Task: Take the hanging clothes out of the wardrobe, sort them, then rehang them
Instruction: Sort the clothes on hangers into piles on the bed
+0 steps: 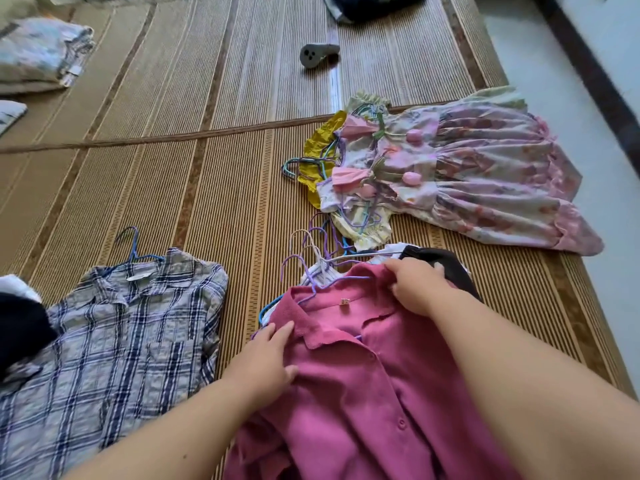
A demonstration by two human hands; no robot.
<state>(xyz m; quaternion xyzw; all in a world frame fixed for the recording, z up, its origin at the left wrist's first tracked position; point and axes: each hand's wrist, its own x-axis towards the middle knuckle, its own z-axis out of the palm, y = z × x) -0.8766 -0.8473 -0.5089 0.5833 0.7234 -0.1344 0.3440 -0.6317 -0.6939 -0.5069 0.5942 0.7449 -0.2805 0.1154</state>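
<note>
A pink button-up shirt (pixel 374 393) on a purple hanger (pixel 304 282) lies on top of a pile of clothes on the woven mat (pixel 173 185). My left hand (pixel 266 358) grips its left shoulder by the collar. Over at the right shoulder, my right hand (pixel 419 285) grips the pink cloth next to a black garment (pixel 446 268). To the left, a blue plaid shirt (pixel 114 341) lies flat on a blue hanger (pixel 133 245). Beyond the pile lie floral pink dresses (pixel 460 174) on hangers, with a yellow garment (pixel 322 150) under them.
A grey object (pixel 317 54) lies on the mat farther away. Folded bedding (pixel 38 53) sits at the far left. Dark clothing (pixel 374 5) lies at the top edge. More dark cloth (pixel 20 327) shows at the left edge. The bare floor (pixel 554 64) runs along the right.
</note>
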